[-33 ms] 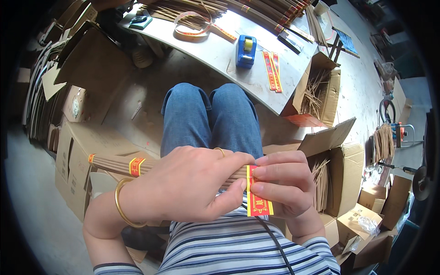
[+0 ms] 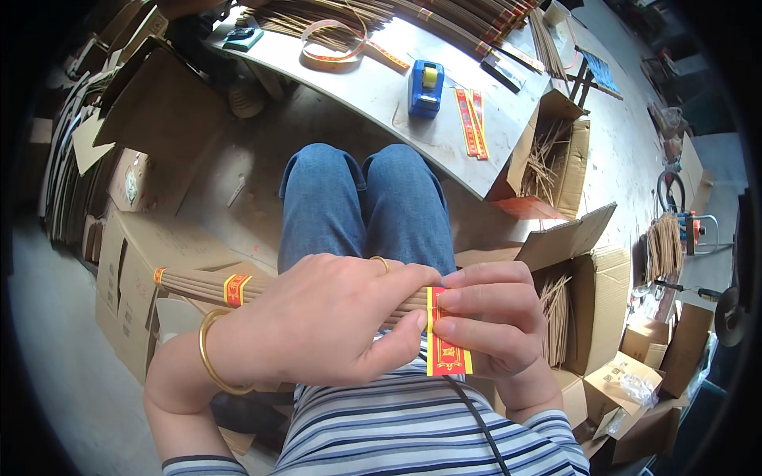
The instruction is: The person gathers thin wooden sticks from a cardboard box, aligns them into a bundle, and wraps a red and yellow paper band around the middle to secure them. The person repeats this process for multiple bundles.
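Head view looked down on several open cardboard boxes. An open box [image 2: 556, 155] under the table's edge held loose thin tan sticks, and a second open box [image 2: 591, 309] to the right of the person's knees held more of the same. A closed carton [image 2: 151, 254] sat on the floor at the left, under the far end of the bundle.

That bundle of tan sticks [image 2: 198, 284] lay across the lap, just above the striped shirt, banded by a red and yellow label [image 2: 236, 289] near its left end. The left hand [image 2: 317, 317] was wrapped fully around the bundle's middle, thumb pressed toward the right, and hid most of its length. The right hand [image 2: 488, 317] was curled closed, its fingertips pinching a red and yellow paper strip [image 2: 444, 337] against the bundle's right end; the end itself was covered by those fingers. A gold bangle [image 2: 210, 353] circled the left wrist.

Beyond the blue-jeaned knees stood a grey table [image 2: 373, 95] with a blue tape dispenser [image 2: 425, 87], a few loose red and yellow strips [image 2: 470, 120] beside it, and long stick bundles [image 2: 444, 20] cut off by the upper rim. Flattened cardboard [image 2: 75, 143] leaned at the far left, bent by the lens. Things at the right edge were too small to make out.
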Available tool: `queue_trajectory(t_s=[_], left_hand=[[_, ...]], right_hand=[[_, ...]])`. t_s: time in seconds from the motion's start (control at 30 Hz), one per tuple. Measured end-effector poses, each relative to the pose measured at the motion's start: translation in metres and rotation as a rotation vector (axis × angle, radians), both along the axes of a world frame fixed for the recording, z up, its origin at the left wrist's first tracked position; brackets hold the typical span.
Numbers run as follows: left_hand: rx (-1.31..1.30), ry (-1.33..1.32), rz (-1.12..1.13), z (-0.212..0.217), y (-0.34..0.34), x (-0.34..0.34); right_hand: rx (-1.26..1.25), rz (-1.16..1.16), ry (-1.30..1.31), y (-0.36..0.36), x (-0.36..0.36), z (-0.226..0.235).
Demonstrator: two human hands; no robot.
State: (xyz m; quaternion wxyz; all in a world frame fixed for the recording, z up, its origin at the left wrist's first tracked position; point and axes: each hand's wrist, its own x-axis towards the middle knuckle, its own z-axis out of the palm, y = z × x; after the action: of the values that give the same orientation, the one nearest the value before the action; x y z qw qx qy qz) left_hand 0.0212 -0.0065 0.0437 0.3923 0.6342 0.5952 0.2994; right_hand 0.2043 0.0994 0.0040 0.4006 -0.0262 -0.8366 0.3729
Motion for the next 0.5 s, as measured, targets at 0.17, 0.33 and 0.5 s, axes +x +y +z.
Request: queue_trajectory(t_s=[0.17, 0.33, 0.5], left_hand=[[-0.015, -0.031, -0.027, 0.002, 0.001, -0.002], [-0.040, -0.060, -0.022, 0.006, 0.001, -0.002], [0.012, -0.044, 0.016, 0.007, 0.002, 0.000]], right_hand=[[0.108, 0.045, 0.041, 0.006, -0.002, -0.003], [0.143, 0.088, 0.026, 0.013, -0.002, 0.001], [-0.029, 0.018, -0.015, 0.001, -0.002, 0.004]])
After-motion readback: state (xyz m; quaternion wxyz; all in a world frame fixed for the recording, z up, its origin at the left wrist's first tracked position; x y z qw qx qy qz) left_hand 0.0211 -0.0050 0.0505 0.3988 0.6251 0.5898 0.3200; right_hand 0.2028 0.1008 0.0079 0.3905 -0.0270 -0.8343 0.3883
